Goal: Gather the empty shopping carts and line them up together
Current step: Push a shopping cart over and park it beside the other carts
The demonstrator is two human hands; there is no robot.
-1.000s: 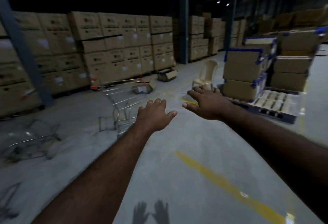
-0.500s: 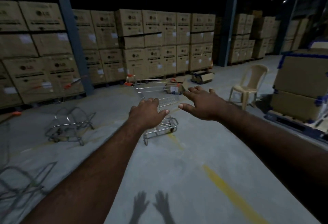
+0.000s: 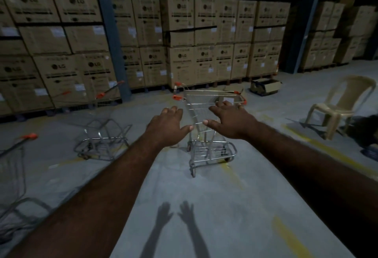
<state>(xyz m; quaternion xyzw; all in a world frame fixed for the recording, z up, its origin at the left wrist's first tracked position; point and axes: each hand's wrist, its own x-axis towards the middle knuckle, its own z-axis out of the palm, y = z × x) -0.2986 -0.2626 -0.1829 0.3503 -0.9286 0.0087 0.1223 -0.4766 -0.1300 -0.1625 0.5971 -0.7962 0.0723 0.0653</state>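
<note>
Stacked cardboard boxes (image 3: pixel 184 39) wall the concrete floor (image 3: pixel 235 206) where my left hand (image 3: pixel 166 128) and right hand (image 3: pixel 231 120) reach, fingers spread and holding nothing, toward a shopping cart (image 3: pixel 208 127).

LG on the boxes (image 3: pixel 180 22); nothing else legible.
The logo (image 3: pixel 76 1), a round mark with the letters LG beside it, stands on the box fronts in the wall from nine o'clock round to one o'clock; it reads clearest at ten o'clock, on the top row and the lower rows; fainter at twelve o'clock; the dark print (image 3: pixel 78 11) under each logo is too blurred to read; so are the white stickers (image 3: pixel 79 87); the far stacks (image 3: pixel 325 43) at two o'clock bear marks too dim to tell.
</note>
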